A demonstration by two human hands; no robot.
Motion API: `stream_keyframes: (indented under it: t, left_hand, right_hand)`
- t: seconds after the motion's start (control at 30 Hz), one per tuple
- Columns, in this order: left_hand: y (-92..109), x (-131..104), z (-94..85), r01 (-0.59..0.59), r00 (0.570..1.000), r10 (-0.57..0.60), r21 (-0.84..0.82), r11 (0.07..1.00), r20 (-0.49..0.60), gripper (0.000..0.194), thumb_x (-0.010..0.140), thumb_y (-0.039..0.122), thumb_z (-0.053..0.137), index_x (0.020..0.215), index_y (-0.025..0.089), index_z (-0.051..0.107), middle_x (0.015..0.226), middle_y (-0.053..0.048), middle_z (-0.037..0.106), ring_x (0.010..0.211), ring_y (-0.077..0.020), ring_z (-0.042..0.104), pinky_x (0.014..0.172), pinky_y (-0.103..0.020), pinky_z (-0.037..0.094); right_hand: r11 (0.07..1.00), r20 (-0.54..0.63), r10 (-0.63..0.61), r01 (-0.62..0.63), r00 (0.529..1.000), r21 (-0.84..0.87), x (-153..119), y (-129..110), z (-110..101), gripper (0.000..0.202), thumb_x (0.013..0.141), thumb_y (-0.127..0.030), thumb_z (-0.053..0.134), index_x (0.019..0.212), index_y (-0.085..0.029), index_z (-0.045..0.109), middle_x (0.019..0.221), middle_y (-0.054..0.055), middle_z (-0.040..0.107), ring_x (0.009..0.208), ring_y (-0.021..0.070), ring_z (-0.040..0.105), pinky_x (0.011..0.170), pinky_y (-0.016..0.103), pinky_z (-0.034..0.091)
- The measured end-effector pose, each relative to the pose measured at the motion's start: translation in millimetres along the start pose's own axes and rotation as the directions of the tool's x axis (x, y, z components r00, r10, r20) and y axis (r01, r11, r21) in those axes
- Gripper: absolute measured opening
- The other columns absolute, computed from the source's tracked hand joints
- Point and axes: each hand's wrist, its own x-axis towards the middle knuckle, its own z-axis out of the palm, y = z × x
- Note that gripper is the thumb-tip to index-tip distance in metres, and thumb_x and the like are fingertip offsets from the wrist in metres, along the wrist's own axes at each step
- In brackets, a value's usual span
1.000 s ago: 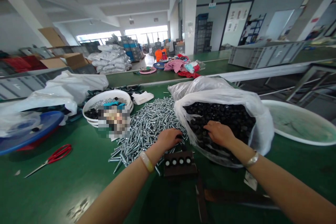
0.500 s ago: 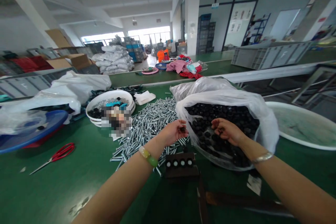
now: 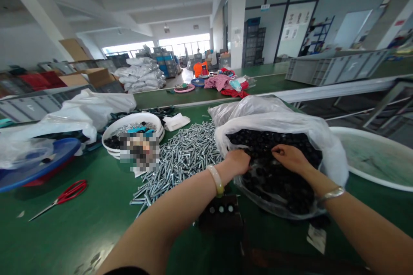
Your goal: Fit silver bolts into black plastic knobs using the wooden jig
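Observation:
An open clear plastic bag (image 3: 334,154) holds many small black caps (image 3: 267,184). My left hand (image 3: 238,162) reaches over the bag's near left rim, its fingers curled down and mostly hidden by the back of the hand. Inside the bag's mouth, my right hand (image 3: 288,158) is closed, thumb and fingers bent together over the caps; what they hold is too small to make out. Below my left wrist sits a dark block (image 3: 221,221) with round light-coloured ends showing in a row. Loose metal screws (image 3: 183,150) lie heaped left of the bag.
Red-handled scissors (image 3: 69,191) lie at the left, near a blue tray (image 3: 69,150). White bowls (image 3: 108,131) with small parts stand behind the screws, partly blurred out. A wide white tray (image 3: 380,180) is at the right. A grey crate (image 3: 335,68) stands farther back.
My left hand has moved right, from beside the bag to over its rim and the caps. My right hand has shifted slightly right. The view has tilted a little.

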Motion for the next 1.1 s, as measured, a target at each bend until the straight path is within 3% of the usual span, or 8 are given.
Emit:
stream_keyframes:
  t: [0.13, 0.27, 0.43, 0.6, 0.77, 0.9, 1.0, 1.1]
  left_hand:
    - [-4.1, -8.1, -6.8, 0.027, 1.0, -0.028, -0.12, 0.992, -0.013, 0.009, 0.057, 0.019, 0.071, 0.058, 0.015, 0.062, 0.08, -0.011, 0.064, 0.094, -0.0347, 0.056, 0.082, -0.044, 0.041]
    - [-23.8, -28.9, -23.0, 0.056, 0.99, -0.101, -0.391, 0.919, -0.094, 0.019, 0.074, 0.032, 0.054, 0.063, 0.017, 0.056, 0.07, -0.003, 0.059, 0.074, -0.0182, 0.057, 0.065, -0.028, 0.045]
    - [-65.0, -84.1, -32.5, 0.125, 0.957, -0.279, -0.762, 0.636, -0.075, 0.036, 0.084, 0.047, 0.027, 0.07, 0.018, 0.041, 0.06, 0.003, 0.044, 0.042, -0.0055, 0.034, 0.035, -0.015, 0.021]
    - [-87.9, -155.1, -13.0, 0.141, 0.912, -0.409, -0.919, 0.369, -0.024, 0.038, 0.076, 0.055, 0.043, 0.076, 0.018, 0.039, 0.066, 0.002, 0.047, 0.044, -0.0033, 0.032, 0.037, -0.013, 0.018]
    - [-86.6, -214.6, 3.8, -0.014, 0.874, -0.483, -0.997, 0.073, -0.048, 0.035, 0.075, 0.047, 0.058, 0.083, 0.016, 0.044, 0.076, -0.001, 0.054, 0.047, -0.0019, 0.032, 0.04, -0.012, 0.015]
    - [-71.2, -235.7, 8.5, 0.016, 0.862, -0.497, -0.975, 0.223, -0.099, 0.032, 0.078, 0.046, 0.054, 0.083, 0.015, 0.05, 0.073, 0.0, 0.056, 0.045, -0.0024, 0.028, 0.04, -0.014, 0.016]
    - [-57.1, -235.4, 8.8, 0.02, 0.844, -0.487, -0.895, 0.446, -0.224, 0.031, 0.082, 0.045, 0.047, 0.086, 0.015, 0.054, 0.065, 0.002, 0.054, 0.047, -0.0055, 0.036, 0.044, -0.017, 0.025]
    - [-45.6, -230.0, 9.2, -0.016, 0.845, -0.371, -0.712, 0.702, -0.385, 0.027, 0.085, 0.039, 0.045, 0.08, 0.015, 0.056, 0.066, 0.001, 0.056, 0.061, -0.0106, 0.05, 0.058, -0.021, 0.036]
  right_hand:
    - [0.996, 0.052, -0.061, 0.064, 0.997, -0.062, 2.6, -7.9, 1.3, 0.03, 0.078, -0.033, 0.044, 0.092, -0.02, 0.068, 0.079, 0.003, 0.068, 0.071, 0.0179, 0.061, 0.063, 0.026, 0.043]
    - [0.984, 0.12, -0.089, 0.106, 0.989, -0.144, 5.0, -11.2, 0.6, 0.027, 0.073, -0.022, 0.048, 0.09, -0.02, 0.069, 0.09, 0.006, 0.069, 0.081, 0.0215, 0.062, 0.069, 0.029, 0.045]
    - [0.955, 0.229, -0.177, 0.223, 0.957, -0.194, -5.0, -5.9, 4.0, 0.033, 0.073, -0.022, 0.051, 0.103, -0.024, 0.065, 0.098, 0.004, 0.068, 0.091, 0.0206, 0.062, 0.078, 0.029, 0.045]
    - [0.925, 0.263, -0.177, 0.251, 0.949, -0.284, -9.9, -7.6, 13.5, 0.03, 0.072, -0.017, 0.052, 0.098, -0.015, 0.066, 0.097, 0.016, 0.067, 0.091, 0.0322, 0.062, 0.074, 0.04, 0.046]
    - [0.969, 0.194, -0.176, 0.204, 0.965, -0.139, -17.7, -12.0, 0.9, 0.025, 0.08, -0.029, 0.046, 0.089, -0.014, 0.064, 0.086, 0.015, 0.068, 0.081, 0.0265, 0.064, 0.072, 0.034, 0.046]
    - [0.952, 0.092, -0.173, 0.142, 0.981, 0.272, -58.7, -59.3, -13.2, 0.029, 0.082, -0.041, 0.041, 0.08, -0.019, 0.06, 0.076, 0.008, 0.066, 0.071, 0.0215, 0.062, 0.067, 0.032, 0.046]
    - [0.8, 0.207, -0.335, 0.161, 0.919, 0.577, -98.6, -107.1, -12.3, 0.034, 0.083, -0.047, 0.042, 0.089, -0.02, 0.061, 0.073, 0.002, 0.064, 0.063, 0.0163, 0.059, 0.057, 0.026, 0.046]
    - [0.72, 0.267, -0.425, 0.144, 0.865, 0.679, -125.1, -135.2, -2.6, 0.034, 0.084, -0.045, 0.043, 0.1, -0.021, 0.061, 0.081, 0.002, 0.066, 0.072, 0.0162, 0.06, 0.063, 0.024, 0.048]
